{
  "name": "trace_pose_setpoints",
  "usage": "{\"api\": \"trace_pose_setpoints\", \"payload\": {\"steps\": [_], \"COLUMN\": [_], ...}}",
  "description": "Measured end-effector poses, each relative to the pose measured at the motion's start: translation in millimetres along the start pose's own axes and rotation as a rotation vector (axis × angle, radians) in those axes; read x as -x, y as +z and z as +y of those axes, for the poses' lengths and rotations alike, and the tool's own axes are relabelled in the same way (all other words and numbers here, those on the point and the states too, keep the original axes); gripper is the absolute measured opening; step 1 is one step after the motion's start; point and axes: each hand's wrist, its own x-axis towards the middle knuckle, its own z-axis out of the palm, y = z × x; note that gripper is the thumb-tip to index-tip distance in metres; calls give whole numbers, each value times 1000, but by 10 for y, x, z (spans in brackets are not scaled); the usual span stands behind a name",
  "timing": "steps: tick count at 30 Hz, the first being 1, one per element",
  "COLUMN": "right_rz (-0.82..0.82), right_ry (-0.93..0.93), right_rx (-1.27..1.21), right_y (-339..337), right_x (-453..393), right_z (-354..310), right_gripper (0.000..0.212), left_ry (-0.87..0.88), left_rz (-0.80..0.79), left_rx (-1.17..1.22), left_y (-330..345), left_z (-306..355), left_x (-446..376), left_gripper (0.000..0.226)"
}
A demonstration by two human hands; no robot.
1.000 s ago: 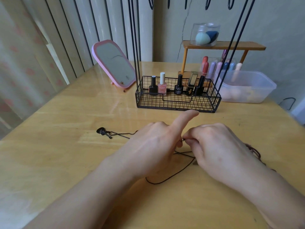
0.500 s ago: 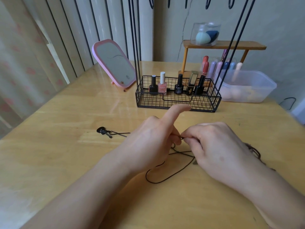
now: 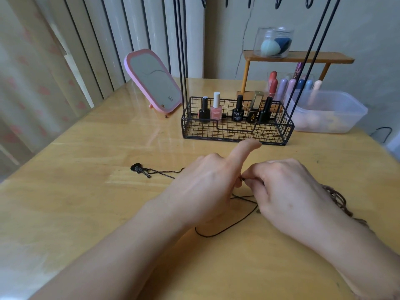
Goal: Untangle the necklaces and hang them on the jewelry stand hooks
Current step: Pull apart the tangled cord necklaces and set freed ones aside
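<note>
Little change vs prior frames: left index lifted a bit higher, both hands same spot on table. Jewelry stand w/ hooks up top, beyond hands. Left hand & right hand meet, fingertips pinching small clasp; left index points up, free. Black cord necklace loops toward viewer below hands. Chain w/ guitar pendant trails left, nearer left hand. Brown necklace right.

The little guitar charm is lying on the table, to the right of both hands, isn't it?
Not quite. The guitar charm is lying on the table, but to the left of both hands, past the left hand, not beside the right hand. The head view shows this.
</note>
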Motion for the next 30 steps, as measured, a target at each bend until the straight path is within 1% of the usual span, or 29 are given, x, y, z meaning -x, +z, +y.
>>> {"api": "trace_pose_setpoints", "payload": {"steps": [4,8,11,13,15,18,20,22,25,30], "right_rz": [-9,20,58,85,124,181,214,234,212,204], "right_ry": [29,38,-1,-46,-78,-78,-58,-57,-70,-128], "right_rx": [-26,-50,-69,-86,-117,-216,-287,-310,-294,-233], "right_y": [1,4,-10,-9,-5,-19,-34,-44,-33,-8], "right_x": [0,-1,-12,-13,-15,-7,3,13,9,12], "right_z": [1,59,115,139,153,159,163,157,164,142], "right_gripper": [18,16,14,14,15,16,17,16,15,17], "left_ry": [37,63,58,6,-66,-182,-221,-207,-141,-86], "left_rz": [-29,-40,-20,37,87,109,100,84,74,80], "left_rx": [-8,0,21,134,333,598,687,649,541,504], "left_y": [-12,-2,0,-16,-21,-22,-26,-32,-37,-50], "left_z": [1,-22,-55,-109,-141,-152,-165,-162,-112,-82], "left_x": [0,-7,-12,-24,-27,-39,-43,-35,-18,-10], "left_gripper": [81,79,80,74,58,34,28,29,35,39]}}
